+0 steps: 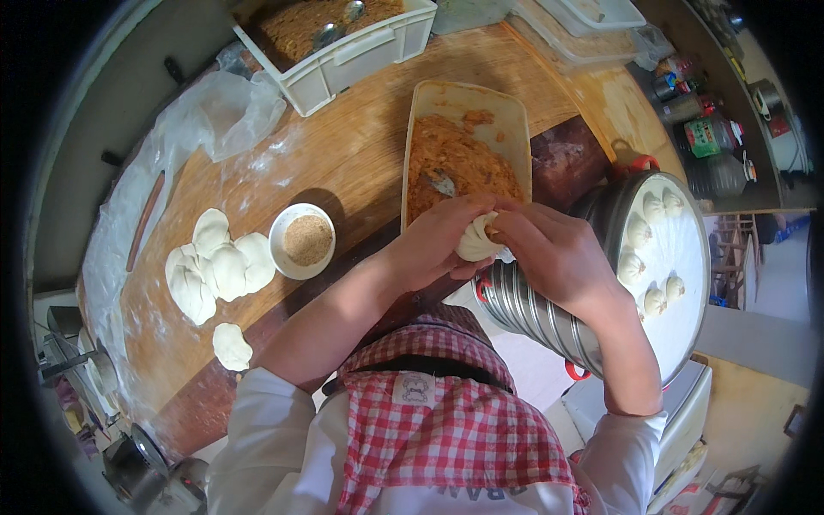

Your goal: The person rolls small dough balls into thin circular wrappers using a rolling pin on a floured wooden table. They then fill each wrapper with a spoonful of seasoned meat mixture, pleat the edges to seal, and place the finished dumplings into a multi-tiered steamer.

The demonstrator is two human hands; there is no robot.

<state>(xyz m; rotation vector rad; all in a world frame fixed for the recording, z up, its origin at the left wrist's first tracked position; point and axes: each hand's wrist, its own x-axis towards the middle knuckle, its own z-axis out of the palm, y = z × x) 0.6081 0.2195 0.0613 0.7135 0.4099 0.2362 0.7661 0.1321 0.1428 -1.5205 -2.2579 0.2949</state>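
A pleated dough bun [475,239] rests in my left hand [438,239], in front of my chest. The fingers of my right hand [557,257] pinch its edge, where a little brown filling shows. Just beyond my hands is a plastic tub [515,122] of reddish-brown filling [450,154], with a metal spoon [442,183] lying in it. On my right, several pleated buns [638,233] sit on the white lining of the top tier of a metal steamer stack [553,328]. Flattened dough pieces [225,265] overlap on the wooden table at my left.
A white bowl [302,211] of light brown crumbs stands on the floured table [360,116]. Nearer me lies a single dough round [232,346]. A rolling pin [145,222] rests by clear plastic sheeting [199,122]. A white crate [360,64] of filling stands at the back; bottles [708,138] are at right.
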